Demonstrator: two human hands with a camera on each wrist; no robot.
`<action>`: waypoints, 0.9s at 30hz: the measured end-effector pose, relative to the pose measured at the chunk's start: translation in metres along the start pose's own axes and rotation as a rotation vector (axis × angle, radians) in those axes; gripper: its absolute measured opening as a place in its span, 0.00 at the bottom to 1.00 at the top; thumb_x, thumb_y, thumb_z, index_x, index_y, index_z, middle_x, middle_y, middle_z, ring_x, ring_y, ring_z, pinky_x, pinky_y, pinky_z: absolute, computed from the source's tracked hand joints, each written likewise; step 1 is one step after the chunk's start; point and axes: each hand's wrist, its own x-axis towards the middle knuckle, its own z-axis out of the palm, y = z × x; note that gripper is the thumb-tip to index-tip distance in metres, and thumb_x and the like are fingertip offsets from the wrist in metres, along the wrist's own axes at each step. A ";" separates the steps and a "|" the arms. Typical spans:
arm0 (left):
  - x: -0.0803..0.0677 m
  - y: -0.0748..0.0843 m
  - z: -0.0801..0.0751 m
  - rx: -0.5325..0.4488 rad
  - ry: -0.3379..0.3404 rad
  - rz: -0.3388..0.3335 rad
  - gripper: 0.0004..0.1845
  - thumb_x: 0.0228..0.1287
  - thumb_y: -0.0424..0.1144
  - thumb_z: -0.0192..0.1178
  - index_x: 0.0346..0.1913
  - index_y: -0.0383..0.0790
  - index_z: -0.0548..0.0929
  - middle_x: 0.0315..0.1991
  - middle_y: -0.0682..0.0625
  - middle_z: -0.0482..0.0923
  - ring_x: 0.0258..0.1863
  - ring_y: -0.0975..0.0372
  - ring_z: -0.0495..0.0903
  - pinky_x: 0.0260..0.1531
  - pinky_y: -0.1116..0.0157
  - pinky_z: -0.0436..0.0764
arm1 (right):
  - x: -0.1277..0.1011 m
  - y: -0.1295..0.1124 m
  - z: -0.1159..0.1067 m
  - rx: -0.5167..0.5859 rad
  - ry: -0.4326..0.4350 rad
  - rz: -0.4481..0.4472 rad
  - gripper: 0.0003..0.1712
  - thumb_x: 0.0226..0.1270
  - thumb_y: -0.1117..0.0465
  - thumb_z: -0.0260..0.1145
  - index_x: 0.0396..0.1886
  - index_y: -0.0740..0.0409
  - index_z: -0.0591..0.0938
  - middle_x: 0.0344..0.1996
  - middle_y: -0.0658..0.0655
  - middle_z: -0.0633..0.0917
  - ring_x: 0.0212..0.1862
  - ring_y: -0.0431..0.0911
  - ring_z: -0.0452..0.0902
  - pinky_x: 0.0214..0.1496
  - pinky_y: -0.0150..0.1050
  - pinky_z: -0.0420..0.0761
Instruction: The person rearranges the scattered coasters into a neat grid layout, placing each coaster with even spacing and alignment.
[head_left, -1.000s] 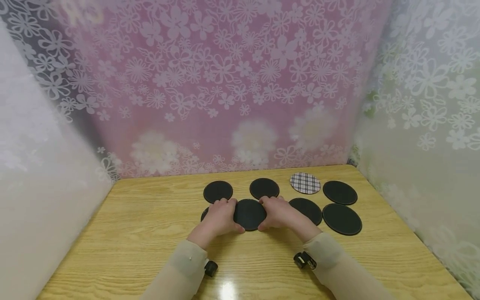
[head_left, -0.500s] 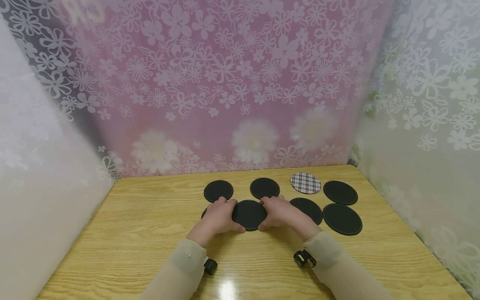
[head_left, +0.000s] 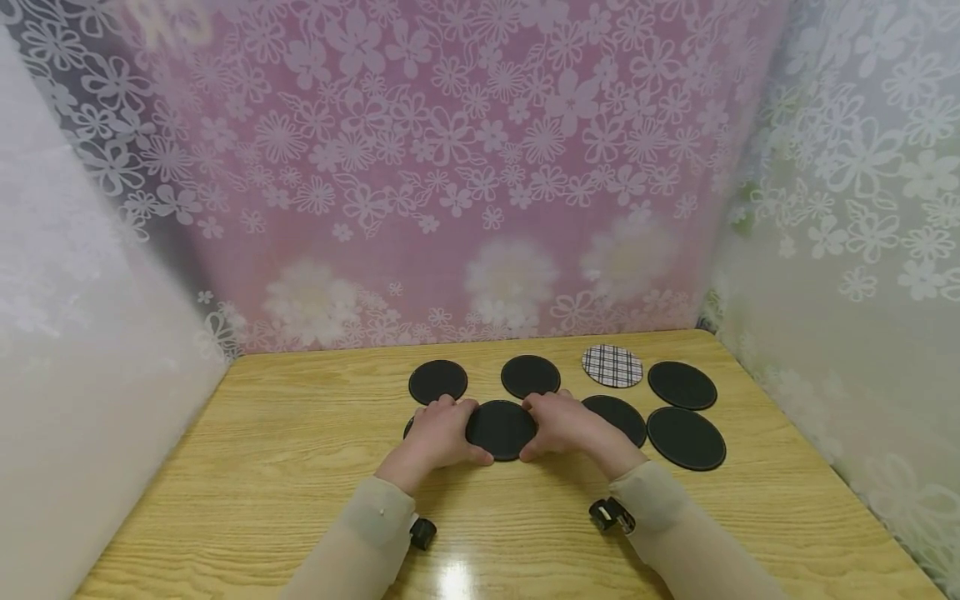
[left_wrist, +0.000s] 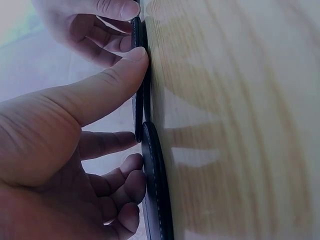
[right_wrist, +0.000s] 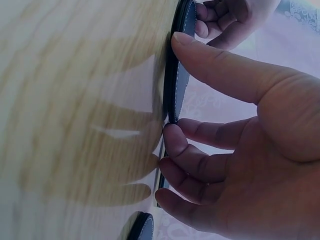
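Two hands, the left hand point(head_left: 435, 433) and the right hand point(head_left: 568, 425), are pinching opposite edges of a black stitched round coaster point(head_left: 501, 430), each thumb pressing at the near rim while the forefinger is reaching toward the far side. The coaster is probably weighing little and keeping fairly stiff, with slight leathery give and small risk of breaking; its smooth face is likely offering poor grip, so opposite sides of the rim are promising the surer hold. It is sitting in the nearer row at the wooden table point(head_left: 187, 483) (lying flat or slightly raised, I cannot tell), between a mostly hidden coaster point(head_left: 408, 427) and a dark neighbouring coaster point(head_left: 618, 419). Its top is looking plain black, pale stitching is running near the edge, and a plaid coaster point(head_left: 612, 367) is lying farther back.
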 end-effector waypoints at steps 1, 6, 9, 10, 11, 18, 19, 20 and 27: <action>0.000 0.000 0.000 -0.001 0.002 0.001 0.47 0.53 0.61 0.87 0.71 0.39 0.83 0.55 0.41 0.83 0.56 0.44 0.81 0.60 0.39 0.76 | 0.000 0.000 0.000 0.000 -0.001 0.002 0.46 0.57 0.48 0.90 0.70 0.64 0.82 0.53 0.59 0.88 0.60 0.61 0.76 0.65 0.59 0.78; 0.004 -0.005 0.009 0.015 0.028 0.014 0.47 0.52 0.65 0.86 0.71 0.43 0.84 0.53 0.42 0.82 0.54 0.45 0.81 0.56 0.39 0.76 | -0.003 0.001 -0.003 0.012 -0.009 0.020 0.45 0.56 0.49 0.91 0.69 0.63 0.82 0.53 0.59 0.88 0.60 0.60 0.76 0.66 0.58 0.78; 0.009 -0.012 0.020 0.029 0.044 0.011 0.48 0.52 0.67 0.85 0.72 0.46 0.84 0.52 0.43 0.81 0.54 0.45 0.80 0.55 0.39 0.76 | -0.004 0.001 -0.004 0.025 -0.018 0.027 0.45 0.56 0.49 0.91 0.69 0.62 0.82 0.52 0.58 0.87 0.60 0.59 0.75 0.65 0.59 0.78; 0.012 -0.015 0.024 0.028 0.048 0.010 0.48 0.51 0.68 0.85 0.72 0.48 0.84 0.52 0.43 0.81 0.54 0.45 0.80 0.55 0.39 0.75 | -0.004 0.002 -0.005 0.029 -0.021 0.028 0.45 0.56 0.49 0.91 0.69 0.62 0.82 0.51 0.57 0.87 0.60 0.59 0.75 0.65 0.59 0.79; 0.013 -0.016 0.027 0.026 0.049 0.007 0.48 0.51 0.68 0.85 0.73 0.48 0.84 0.52 0.43 0.80 0.53 0.45 0.80 0.55 0.39 0.75 | -0.004 0.002 -0.005 0.033 -0.025 0.030 0.45 0.56 0.49 0.91 0.69 0.62 0.82 0.51 0.57 0.87 0.60 0.58 0.75 0.65 0.59 0.79; 0.019 -0.021 0.036 0.008 0.052 0.000 0.48 0.50 0.69 0.85 0.72 0.49 0.85 0.50 0.44 0.78 0.51 0.46 0.77 0.56 0.41 0.73 | -0.004 0.005 -0.006 0.053 -0.035 0.043 0.44 0.56 0.50 0.91 0.69 0.60 0.82 0.52 0.56 0.88 0.60 0.57 0.75 0.64 0.57 0.80; 0.019 -0.021 0.036 0.007 0.049 -0.004 0.48 0.50 0.69 0.85 0.72 0.49 0.85 0.50 0.44 0.78 0.51 0.47 0.76 0.57 0.40 0.73 | -0.004 0.004 -0.006 0.053 -0.035 0.043 0.44 0.55 0.50 0.91 0.69 0.60 0.83 0.52 0.57 0.88 0.59 0.57 0.75 0.64 0.57 0.80; 0.018 -0.021 0.036 0.006 0.048 -0.007 0.48 0.50 0.69 0.85 0.71 0.49 0.85 0.50 0.44 0.78 0.51 0.47 0.76 0.57 0.40 0.73 | -0.004 0.004 -0.006 0.052 -0.035 0.044 0.44 0.55 0.50 0.92 0.68 0.60 0.83 0.52 0.57 0.87 0.60 0.57 0.75 0.64 0.57 0.80; 0.016 -0.017 0.034 0.014 0.045 -0.011 0.47 0.49 0.68 0.85 0.70 0.48 0.85 0.49 0.45 0.77 0.51 0.47 0.76 0.57 0.41 0.73 | -0.004 0.004 -0.005 0.034 -0.028 0.047 0.43 0.55 0.51 0.92 0.67 0.61 0.83 0.51 0.57 0.87 0.59 0.57 0.76 0.65 0.58 0.79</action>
